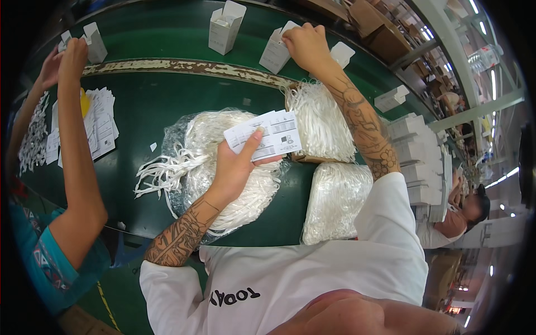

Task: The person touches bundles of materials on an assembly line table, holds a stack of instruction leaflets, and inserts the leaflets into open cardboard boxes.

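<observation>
My left hand [237, 167] is closed round a small fanned stack of printed white leaflets [273, 134], with the thumb on top. Under it lies a large pile of white cords [240, 209] in a clear plastic bag. Farther off, my right hand [307, 47] reaches to an open small white box [273, 56] on the green conveyor belt [162, 39]. Its fingers are curled together at the box's open top; whatever they pinch there is hidden. Another white box [341, 54] with a raised flap stands just right of that hand, partly covered by it.
A carton of white cords [321, 123] and a bagged bundle [338, 201] lie to the right. Beyond are stacked white boxes [413, 156]. An open white box [225, 30] stands on the belt. At left, a co-worker's hands [67, 61] work at another box, near leaflet piles [103, 125].
</observation>
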A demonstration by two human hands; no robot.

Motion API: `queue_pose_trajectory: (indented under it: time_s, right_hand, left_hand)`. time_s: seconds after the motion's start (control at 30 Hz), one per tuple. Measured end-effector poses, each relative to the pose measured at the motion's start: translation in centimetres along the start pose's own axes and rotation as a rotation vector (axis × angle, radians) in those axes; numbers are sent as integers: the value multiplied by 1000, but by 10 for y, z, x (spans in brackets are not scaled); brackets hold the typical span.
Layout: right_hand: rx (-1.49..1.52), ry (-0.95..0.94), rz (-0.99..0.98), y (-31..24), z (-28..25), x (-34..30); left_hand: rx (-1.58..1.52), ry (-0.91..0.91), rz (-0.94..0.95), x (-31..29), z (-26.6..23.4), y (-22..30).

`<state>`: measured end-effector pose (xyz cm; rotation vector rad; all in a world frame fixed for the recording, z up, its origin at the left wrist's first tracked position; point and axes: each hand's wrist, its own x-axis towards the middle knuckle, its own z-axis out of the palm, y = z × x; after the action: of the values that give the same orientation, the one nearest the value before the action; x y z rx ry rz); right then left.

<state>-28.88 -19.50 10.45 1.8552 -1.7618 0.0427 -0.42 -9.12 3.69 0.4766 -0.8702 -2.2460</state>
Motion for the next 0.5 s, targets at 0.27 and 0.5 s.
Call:
queue_pose_trajectory:
  time_s: [0.27,0.5]
  right_hand:
    - [1219,-254,187,-58,-95,-78]
    - [1530,-467,366,-70,-98,-114]
  left_hand:
    - [-47,93,123,0,-4,3]
    - [-8,78,118,1,-2,1]
